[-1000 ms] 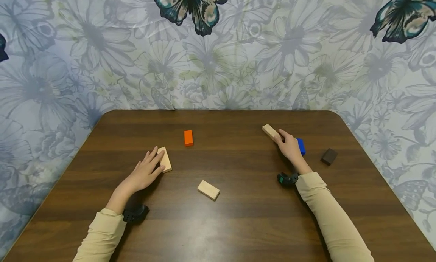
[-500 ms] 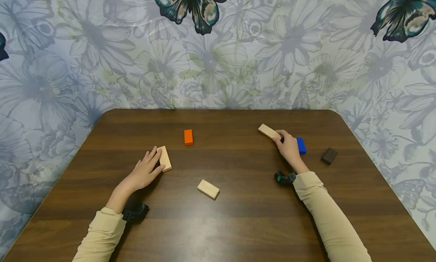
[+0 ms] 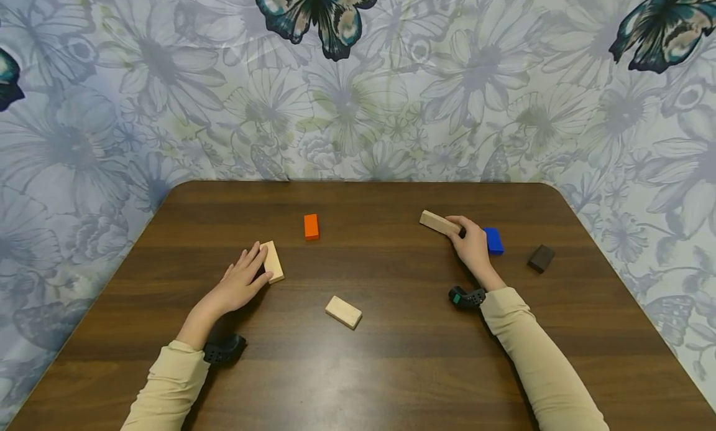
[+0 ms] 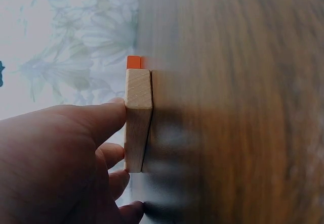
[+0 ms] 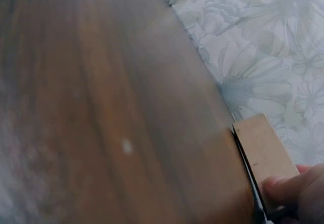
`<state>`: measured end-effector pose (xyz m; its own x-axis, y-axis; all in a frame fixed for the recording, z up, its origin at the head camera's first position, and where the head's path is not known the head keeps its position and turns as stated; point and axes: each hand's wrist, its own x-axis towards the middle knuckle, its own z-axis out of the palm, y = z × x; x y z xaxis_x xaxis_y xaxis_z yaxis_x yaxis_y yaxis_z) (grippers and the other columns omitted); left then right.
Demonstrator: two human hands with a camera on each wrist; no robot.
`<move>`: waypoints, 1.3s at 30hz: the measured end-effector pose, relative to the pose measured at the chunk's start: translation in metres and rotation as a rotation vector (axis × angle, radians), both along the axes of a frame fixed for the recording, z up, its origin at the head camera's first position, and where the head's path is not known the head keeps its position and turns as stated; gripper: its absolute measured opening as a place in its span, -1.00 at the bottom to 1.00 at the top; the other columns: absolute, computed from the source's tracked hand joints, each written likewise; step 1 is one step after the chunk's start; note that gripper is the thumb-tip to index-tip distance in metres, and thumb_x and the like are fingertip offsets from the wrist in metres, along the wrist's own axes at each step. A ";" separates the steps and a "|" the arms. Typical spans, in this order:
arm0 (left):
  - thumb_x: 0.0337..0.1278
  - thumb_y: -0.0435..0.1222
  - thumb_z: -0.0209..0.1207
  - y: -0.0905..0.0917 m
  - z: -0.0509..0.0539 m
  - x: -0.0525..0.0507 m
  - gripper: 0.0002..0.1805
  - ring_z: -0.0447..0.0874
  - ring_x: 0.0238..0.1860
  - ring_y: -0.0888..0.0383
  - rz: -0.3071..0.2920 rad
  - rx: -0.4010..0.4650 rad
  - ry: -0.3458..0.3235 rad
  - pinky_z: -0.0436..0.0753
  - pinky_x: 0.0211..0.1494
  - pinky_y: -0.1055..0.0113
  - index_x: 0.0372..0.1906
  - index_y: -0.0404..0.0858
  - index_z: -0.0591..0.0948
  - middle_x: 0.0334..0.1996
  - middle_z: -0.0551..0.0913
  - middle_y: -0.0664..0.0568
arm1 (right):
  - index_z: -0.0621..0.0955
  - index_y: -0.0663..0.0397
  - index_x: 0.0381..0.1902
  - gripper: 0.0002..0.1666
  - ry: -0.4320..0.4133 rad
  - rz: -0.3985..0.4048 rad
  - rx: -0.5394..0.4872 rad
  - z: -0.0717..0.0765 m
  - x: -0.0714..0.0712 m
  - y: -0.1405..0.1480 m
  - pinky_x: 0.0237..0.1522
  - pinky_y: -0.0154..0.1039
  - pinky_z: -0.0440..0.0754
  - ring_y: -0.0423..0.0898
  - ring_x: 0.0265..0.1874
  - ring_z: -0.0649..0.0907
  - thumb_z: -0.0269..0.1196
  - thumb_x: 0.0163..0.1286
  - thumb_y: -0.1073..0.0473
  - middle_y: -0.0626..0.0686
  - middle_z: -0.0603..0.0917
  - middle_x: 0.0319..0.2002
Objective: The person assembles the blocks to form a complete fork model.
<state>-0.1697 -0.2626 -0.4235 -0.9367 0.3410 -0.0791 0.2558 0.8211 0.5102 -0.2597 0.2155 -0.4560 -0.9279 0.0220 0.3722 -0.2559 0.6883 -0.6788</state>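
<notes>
On the left, a pale wooden block lies flat under the fingertips of my left hand, whose fingers are fairly straight. The left wrist view shows the thumb and fingertips touching the top face of that block. My right hand pinches the right end of another pale block between thumb and fingers. In the right wrist view the thumb of the hand presses on that block's broad side, which stands on its narrow edge.
An orange block lies at the back, left of centre. A third pale block is near the middle. Right of my right hand are a blue block and a dark block. The wooden table meets a flowered wall.
The block in my right hand has turned, its free end swinging left and slightly nearer, and my right hand has shifted a little left. My left hand stays on its block.
</notes>
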 end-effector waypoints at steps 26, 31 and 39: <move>0.43 -0.06 -0.12 -0.002 -0.003 -0.002 -0.26 -0.34 0.35 -0.37 0.006 0.008 -0.012 -0.25 0.20 -0.36 0.44 -0.43 -0.06 0.41 -0.22 -0.37 | 0.61 0.33 0.01 -0.64 -0.428 0.422 -0.345 0.035 0.002 -0.071 -0.18 -0.07 0.58 0.00 -0.26 0.61 0.21 0.35 0.19 0.19 0.64 -0.13; 0.43 -0.07 -0.12 -0.001 -0.003 -0.002 -0.27 -0.34 0.36 -0.36 0.009 0.013 -0.010 -0.25 0.20 -0.36 0.44 -0.43 -0.05 0.41 -0.21 -0.37 | 0.63 0.29 -0.02 -0.65 -0.425 0.444 -0.267 0.025 -0.003 -0.084 -0.25 -0.17 0.60 -0.03 -0.29 0.62 0.22 0.35 0.16 0.15 0.65 -0.14; 0.43 -0.06 -0.12 -0.001 -0.004 -0.002 -0.27 -0.32 0.35 -0.38 0.003 0.006 0.007 -0.22 0.18 -0.38 0.44 -0.43 -0.04 0.41 -0.21 -0.37 | 0.70 0.15 -0.12 -0.73 -0.263 0.452 -0.024 0.013 -0.006 -0.092 -0.28 -0.20 0.57 -0.10 -0.31 0.63 0.24 0.33 0.11 0.05 0.68 -0.19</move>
<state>-0.1720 -0.2639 -0.4274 -0.9384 0.3382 -0.0709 0.2564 0.8190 0.5134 -0.2661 0.1237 -0.4434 -0.9086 -0.3969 0.1299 -0.3429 0.5316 -0.7744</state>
